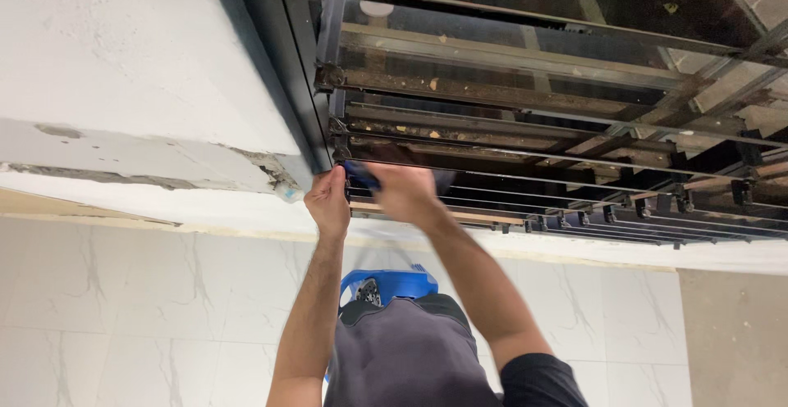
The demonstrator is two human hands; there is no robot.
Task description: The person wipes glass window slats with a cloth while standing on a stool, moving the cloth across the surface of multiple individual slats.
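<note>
Both hands up at the ceiling slats

Left hand (328, 202) is pinched shut on the end of a dark metal slat (492, 173), at nine o'clock of the black frame (283, 62). Right hand (406, 194), blurred, seems closed on a small blue tool (361, 175) just beside it. The slat looks stiff, thin and sharp-edged; best gripped near its end. White wall (123, 54) lies at ten o'clock.

Renovation site, bare ceiling framing (525, 120), marble-tiled wall (123, 308)
</note>
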